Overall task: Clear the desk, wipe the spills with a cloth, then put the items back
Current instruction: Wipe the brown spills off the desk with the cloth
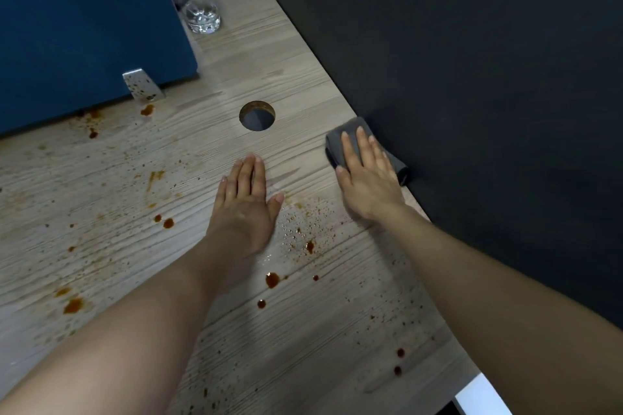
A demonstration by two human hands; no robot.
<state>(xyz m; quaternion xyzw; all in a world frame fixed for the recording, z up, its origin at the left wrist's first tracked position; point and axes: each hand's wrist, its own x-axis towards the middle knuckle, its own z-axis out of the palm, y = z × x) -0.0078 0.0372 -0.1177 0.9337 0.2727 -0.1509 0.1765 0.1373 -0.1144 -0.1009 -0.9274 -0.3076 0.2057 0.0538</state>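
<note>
- Left hand (247, 199): bare, no ring or glove; short, unpainted nails; faint wet sheen on the back of the fingers.
- Right hand (365, 175): bare, no ring; short, unpainted nails.
- Left forearm (135, 320), at 7 o'clock: uncovered, no sleeve, watch or band.
- Right forearm (505, 296), at 4 o'clock: uncovered, no sleeve, watch or band.

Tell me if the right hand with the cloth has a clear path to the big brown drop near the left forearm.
Probably yes: the right hand presses the cloth flat, and only bare desk lies before the drop.
</note>
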